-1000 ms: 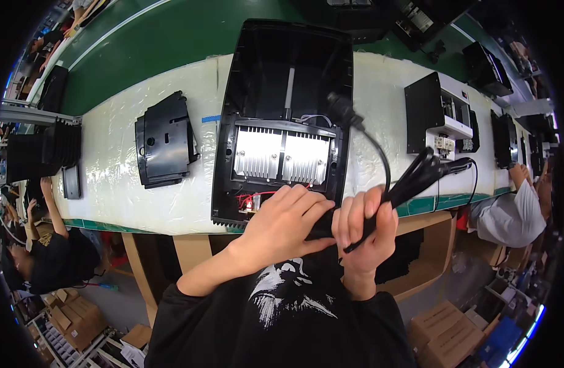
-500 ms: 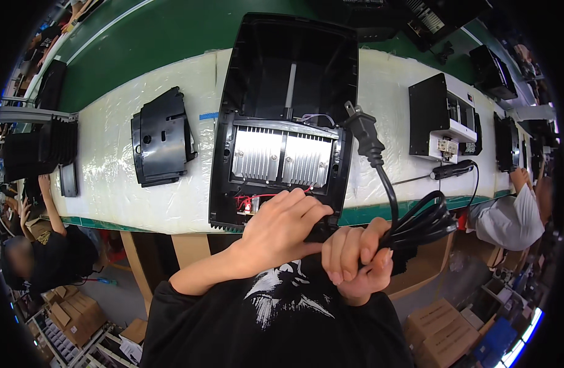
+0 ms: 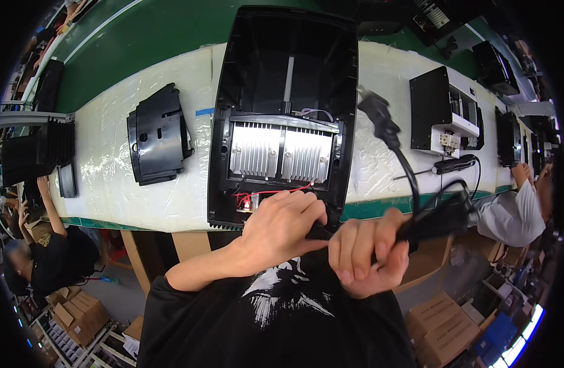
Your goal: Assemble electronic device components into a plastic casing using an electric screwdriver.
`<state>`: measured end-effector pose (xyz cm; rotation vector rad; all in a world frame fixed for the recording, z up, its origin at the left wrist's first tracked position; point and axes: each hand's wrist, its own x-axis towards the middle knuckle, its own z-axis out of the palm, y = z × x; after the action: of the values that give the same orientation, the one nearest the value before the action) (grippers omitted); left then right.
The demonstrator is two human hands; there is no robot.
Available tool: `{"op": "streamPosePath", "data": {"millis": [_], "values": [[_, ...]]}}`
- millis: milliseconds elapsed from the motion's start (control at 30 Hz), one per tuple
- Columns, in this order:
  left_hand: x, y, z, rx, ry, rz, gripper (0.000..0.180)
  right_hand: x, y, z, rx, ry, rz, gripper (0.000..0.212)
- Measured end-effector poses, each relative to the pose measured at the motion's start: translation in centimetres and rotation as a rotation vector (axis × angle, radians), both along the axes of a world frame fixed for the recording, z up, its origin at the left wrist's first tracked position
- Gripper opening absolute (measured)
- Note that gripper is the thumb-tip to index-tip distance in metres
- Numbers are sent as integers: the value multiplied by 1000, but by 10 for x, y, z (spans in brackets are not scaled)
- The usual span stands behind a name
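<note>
A black plastic housing (image 3: 260, 67) lies open in front of me, with two silver finned heat sinks (image 3: 255, 152) and thin red wires (image 3: 242, 199) inside. My left hand (image 3: 282, 224) is closed at its near right edge, fingers curled round a dark stretch of power cord. My right hand (image 3: 371, 254) grips the same black power cord, whose folded bundle (image 3: 438, 227) sticks out to the right, blurred. Its two-prong plug (image 3: 380, 116) stands up above that hand, beside the housing. The cord between the hands is partly hidden by my fingers.
A curved black plastic panel (image 3: 159, 138) rests at left on the film-covered table (image 3: 199, 73). To the right are a black-and-white boxy unit (image 3: 444, 113) and a screwdriver-like tool (image 3: 453, 164) with a cable. Other people work at both ends; cardboard boxes (image 3: 444, 328) stand below.
My right hand has moved right, carrying the cord bundle and plug with it. My left hand stays nearly in place at the housing's edge.
</note>
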<state>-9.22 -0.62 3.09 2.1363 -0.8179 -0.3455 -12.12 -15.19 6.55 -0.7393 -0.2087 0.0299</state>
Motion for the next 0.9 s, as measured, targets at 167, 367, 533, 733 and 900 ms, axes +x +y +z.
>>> {"op": "streamPosePath", "data": {"millis": [167,367,533,733,900], "values": [[1,-3,-1,-96,-14,42,34,-9,-2,0,119,20,-69,29],[0,-6,2,-61,-28,53,39,-6,-4,-2,145,-50,-99,30],[-1,-7,-1,-9,-21,88,41,-6,-8,-4,145,-51,-104,30],[-5,-3,-4,55,-82,-13,46,-7,-1,-3,115,-23,-72,30],[-5,-5,-5,147,-150,-88,42,-11,-5,-4,98,-10,-63,31]]}}
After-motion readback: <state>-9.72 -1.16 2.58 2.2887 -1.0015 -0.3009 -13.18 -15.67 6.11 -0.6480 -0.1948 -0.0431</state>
